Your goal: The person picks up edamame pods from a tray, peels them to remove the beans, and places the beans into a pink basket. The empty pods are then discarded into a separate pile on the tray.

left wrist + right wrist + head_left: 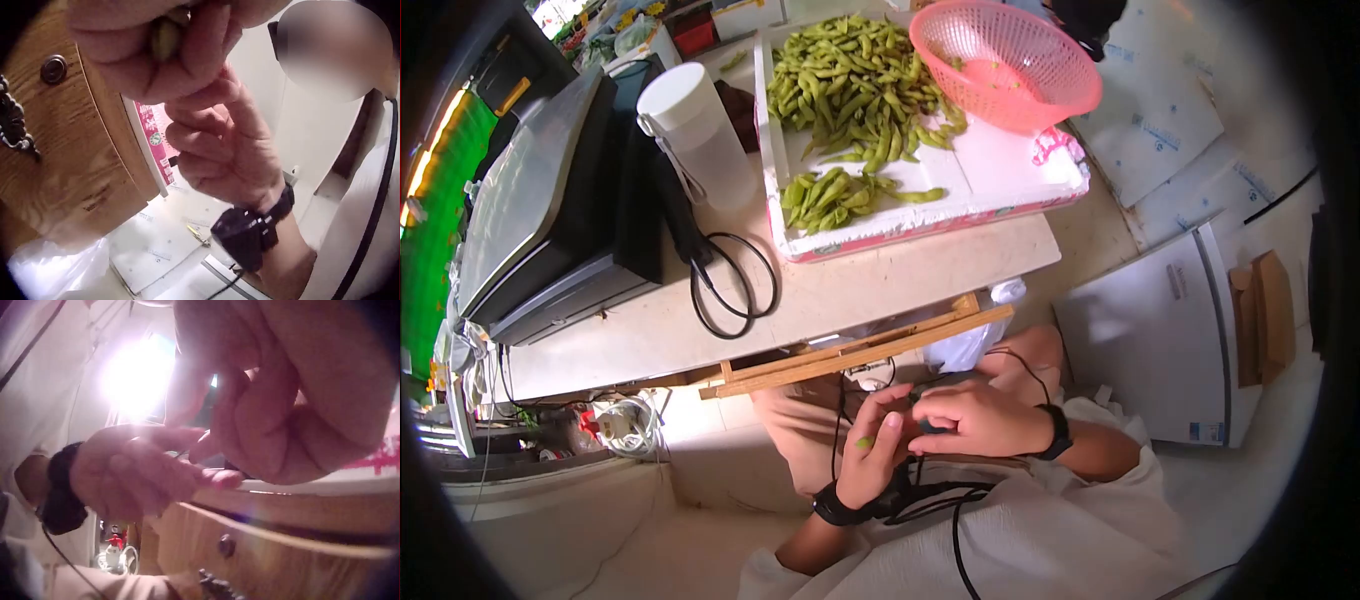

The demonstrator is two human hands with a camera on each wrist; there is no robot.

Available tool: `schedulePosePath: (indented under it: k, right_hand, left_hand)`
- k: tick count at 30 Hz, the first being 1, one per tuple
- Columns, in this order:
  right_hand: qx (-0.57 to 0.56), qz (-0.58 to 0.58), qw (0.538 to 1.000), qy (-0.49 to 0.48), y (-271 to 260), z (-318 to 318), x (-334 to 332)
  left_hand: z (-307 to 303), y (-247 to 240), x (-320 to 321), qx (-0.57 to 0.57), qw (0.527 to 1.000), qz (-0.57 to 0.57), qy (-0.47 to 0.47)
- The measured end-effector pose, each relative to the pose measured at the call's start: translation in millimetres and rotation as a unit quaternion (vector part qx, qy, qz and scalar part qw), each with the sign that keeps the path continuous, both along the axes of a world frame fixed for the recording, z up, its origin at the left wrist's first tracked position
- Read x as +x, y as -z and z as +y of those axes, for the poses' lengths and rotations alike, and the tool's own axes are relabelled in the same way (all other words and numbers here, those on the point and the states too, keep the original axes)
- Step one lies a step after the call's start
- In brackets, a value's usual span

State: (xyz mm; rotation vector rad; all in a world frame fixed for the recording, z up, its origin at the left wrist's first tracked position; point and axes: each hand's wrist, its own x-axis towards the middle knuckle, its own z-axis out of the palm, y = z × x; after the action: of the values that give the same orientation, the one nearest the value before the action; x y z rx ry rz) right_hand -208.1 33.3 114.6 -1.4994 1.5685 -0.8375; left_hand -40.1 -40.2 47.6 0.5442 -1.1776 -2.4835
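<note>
Bean [167,40]: clamped in your left hand [868,465], lower centre.
Right hand [985,420]: just beside, fingers bent; you can't tell its grip.

The table [880,285] bears a tray [1010,190], bottle [705,140], cable [776,290] and black machine [565,210].

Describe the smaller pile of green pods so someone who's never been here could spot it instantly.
On the pale table, find the shallow white tray with a pink basket at its far right. The smaller pile sits in the tray's near left corner. It's nearer the front rim than the much bigger heap behind it.
</note>
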Motion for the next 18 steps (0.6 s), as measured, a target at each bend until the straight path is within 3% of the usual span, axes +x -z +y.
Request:
schedulePosePath:
  k: [1,2,3,6,9,11,14,18]
  right_hand:
    - [0.005,-0.001,1.000,0.002,11.1,6.6,3.8]
    - [0.042,-0.044,0.998,0.017,22.8,14.7,5.4]
    - [-0.013,-0.069,0.997,0.044,22.1,15.8,8.6]
    - [0.036,-0.119,0.987,0.098,28.2,30.1,5.8]
    - [0.018,-0.316,0.934,0.168,33.3,41.6,0.0]
    - [0.022,-0.178,0.973,0.148,23.0,48.3,-16.3]
    - [0.024,-0.208,0.965,0.159,29.7,55.3,-16.7]
    - [0.014,-0.254,0.938,0.237,35.9,54.5,-9.0]
  left_hand:
    - [0.6,-7.2,-5.1,0.007,1.000,-0.003,-0.009]
    - [-2.8,-17.4,-5.5,0.032,0.998,-0.024,0.039]
    - [-0.2,-16.9,-8.0,0.038,0.997,-0.047,0.051]
    - [5.4,-7.8,-12.1,0.021,0.995,-0.056,0.077]
    - [7.0,-0.4,-13.8,0.044,0.996,-0.033,0.073]
    - [5.6,-0.2,-15.7,0.061,0.994,-0.041,0.078]
    - [2.7,6.0,-14.2,0.030,0.987,-0.048,0.150]
    - [11.2,0.1,-15.6,0.009,0.992,-0.061,0.108]
